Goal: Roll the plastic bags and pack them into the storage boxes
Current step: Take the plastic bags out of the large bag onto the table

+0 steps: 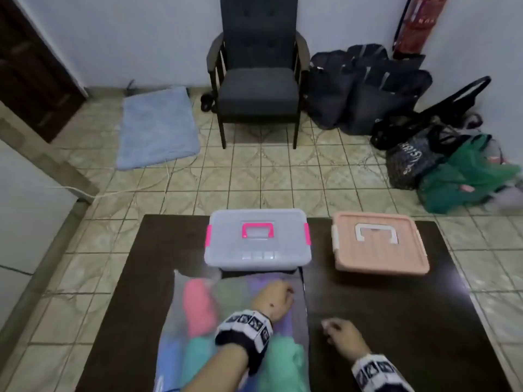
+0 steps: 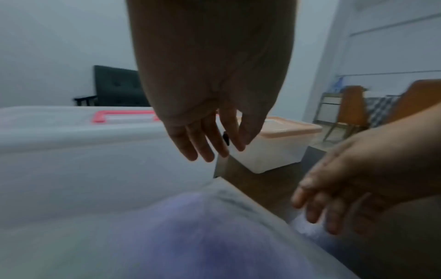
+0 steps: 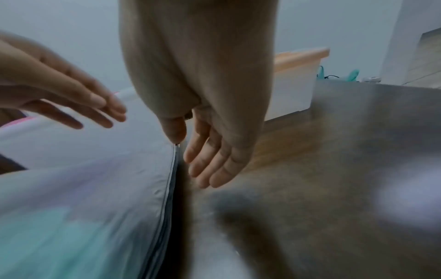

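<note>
A translucent zip pouch [image 1: 203, 306] lies at the front left of the dark table [image 1: 396, 321], holding pink, green, purple and blue plastic bags. My left hand [image 1: 273, 299] hovers over the pouch's far right corner; in the left wrist view its fingers [image 2: 207, 143] are straight and hold nothing. My right hand [image 1: 339, 333] is just right of the pouch, fingers extended [image 3: 207, 160], thumb tip close to the top of the zipper [image 3: 170, 188]. Behind stand a clear box with a pink handle [image 1: 257, 241] and a peach-lidded box [image 1: 379, 244], both with lids on.
Beyond the table on the tiled floor are a dark armchair [image 1: 259, 80], a blue mat [image 1: 157, 128], several dark bags [image 1: 368, 89] and a green bag [image 1: 464, 176]. A white cable [image 1: 167, 176] crosses the floor at left.
</note>
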{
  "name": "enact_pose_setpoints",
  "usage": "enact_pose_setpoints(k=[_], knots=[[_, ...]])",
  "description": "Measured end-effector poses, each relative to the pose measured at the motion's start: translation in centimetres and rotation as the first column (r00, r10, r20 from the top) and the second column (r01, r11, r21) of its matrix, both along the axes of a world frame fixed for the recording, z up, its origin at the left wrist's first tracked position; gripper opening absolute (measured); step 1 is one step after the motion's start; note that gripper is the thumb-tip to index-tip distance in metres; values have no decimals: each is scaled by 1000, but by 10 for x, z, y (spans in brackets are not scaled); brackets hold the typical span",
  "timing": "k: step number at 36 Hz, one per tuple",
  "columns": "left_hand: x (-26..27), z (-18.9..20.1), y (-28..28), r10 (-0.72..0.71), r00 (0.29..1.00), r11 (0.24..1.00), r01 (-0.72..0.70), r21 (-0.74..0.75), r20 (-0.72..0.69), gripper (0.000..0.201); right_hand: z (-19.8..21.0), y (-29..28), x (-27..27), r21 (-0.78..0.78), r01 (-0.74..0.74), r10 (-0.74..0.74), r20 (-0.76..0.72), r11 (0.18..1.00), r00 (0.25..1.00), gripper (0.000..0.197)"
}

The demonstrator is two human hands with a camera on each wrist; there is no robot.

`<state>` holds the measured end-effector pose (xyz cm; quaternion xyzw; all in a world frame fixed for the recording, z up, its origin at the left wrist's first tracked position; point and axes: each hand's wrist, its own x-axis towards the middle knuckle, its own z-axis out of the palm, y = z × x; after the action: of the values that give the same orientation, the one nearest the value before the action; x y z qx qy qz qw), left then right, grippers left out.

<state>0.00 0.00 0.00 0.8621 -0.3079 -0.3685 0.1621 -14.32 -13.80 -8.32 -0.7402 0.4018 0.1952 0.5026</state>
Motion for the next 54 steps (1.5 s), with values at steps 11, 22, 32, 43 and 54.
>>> enact_pose_setpoints(k=[11, 22, 32, 43, 54], knots=[[22, -46, -65, -214, 972, 967, 197, 163, 97, 36, -42, -22, 83, -28, 153, -144, 194, 988, 970, 21], [25, -59, -60, -365, 923, 916, 333, 226, 118, 34, -50, -25, 117, 4, 36, -35, 244, 999, 969, 30], [38, -61, -77, -481, 861, 850, 412, 328, 166, 30, -52, -31, 125, 10, 57, -58, 244, 998, 968, 39], [50, -74, -86, -473, 853, 850, 377, 369, 220, 23, -53, -39, 133, 4, -65, 64, 147, 998, 987, 13], [31, -87, -85, -324, 873, 933, 231, 276, 364, 23, -59, -39, 133, -50, -71, 79, 192, 996, 978, 32]])
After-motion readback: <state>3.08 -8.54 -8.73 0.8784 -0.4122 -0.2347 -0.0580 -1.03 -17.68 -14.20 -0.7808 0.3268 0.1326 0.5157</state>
